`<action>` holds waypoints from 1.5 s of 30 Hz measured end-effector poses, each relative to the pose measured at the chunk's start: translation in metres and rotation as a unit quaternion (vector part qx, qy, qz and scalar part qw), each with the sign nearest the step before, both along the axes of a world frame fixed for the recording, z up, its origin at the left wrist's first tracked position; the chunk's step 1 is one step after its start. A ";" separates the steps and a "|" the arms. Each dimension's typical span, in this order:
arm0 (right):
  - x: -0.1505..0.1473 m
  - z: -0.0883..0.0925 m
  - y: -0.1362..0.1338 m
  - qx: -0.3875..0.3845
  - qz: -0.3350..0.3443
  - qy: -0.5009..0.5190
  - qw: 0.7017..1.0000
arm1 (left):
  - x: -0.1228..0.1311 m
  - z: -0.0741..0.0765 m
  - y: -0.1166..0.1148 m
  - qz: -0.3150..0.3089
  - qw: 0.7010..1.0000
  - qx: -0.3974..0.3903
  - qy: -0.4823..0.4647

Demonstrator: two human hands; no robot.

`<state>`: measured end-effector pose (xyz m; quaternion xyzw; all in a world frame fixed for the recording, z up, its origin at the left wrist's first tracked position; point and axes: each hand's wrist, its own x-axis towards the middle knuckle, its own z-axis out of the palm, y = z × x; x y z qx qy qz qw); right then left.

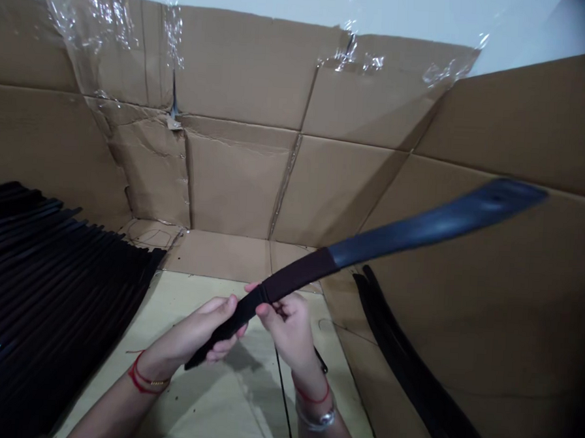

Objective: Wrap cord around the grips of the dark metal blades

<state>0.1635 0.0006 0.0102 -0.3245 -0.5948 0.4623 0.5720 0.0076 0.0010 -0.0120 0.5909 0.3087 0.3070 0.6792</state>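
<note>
A long, curved black strip [389, 242] with a dark brown band round its middle part slants up to the right across the view. My left hand [217, 326] is closed round its lower black end, thumb on top. Just below the brown band, my right hand [289, 323] grips the same strip between thumb and fingers. The far end is broad and flattened, raised in front of the cardboard. Its exact kind cannot be made out. Beneath my hands, a thin black cord or rod runs down toward the lower edge of the view.
Many similar black strips [57, 298] lie stacked at the left. Two more curved black strips [403, 355] lean against the cardboard at the right. Taped cardboard walls [241, 66] enclose the back and right of the pale work surface [170, 304].
</note>
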 end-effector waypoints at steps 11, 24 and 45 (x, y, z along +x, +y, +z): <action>0.003 0.002 -0.001 -0.016 -0.022 -0.004 1.000 | 0.005 0.001 -0.005 0.011 0.997 0.064 -0.029; 0.000 0.003 -0.002 -0.069 0.079 0.020 0.994 | 0.003 0.000 -0.011 0.165 0.968 0.180 0.058; 0.010 0.004 0.005 -0.085 0.081 -0.073 0.990 | 0.003 -0.007 0.008 -0.227 0.899 -0.312 -0.208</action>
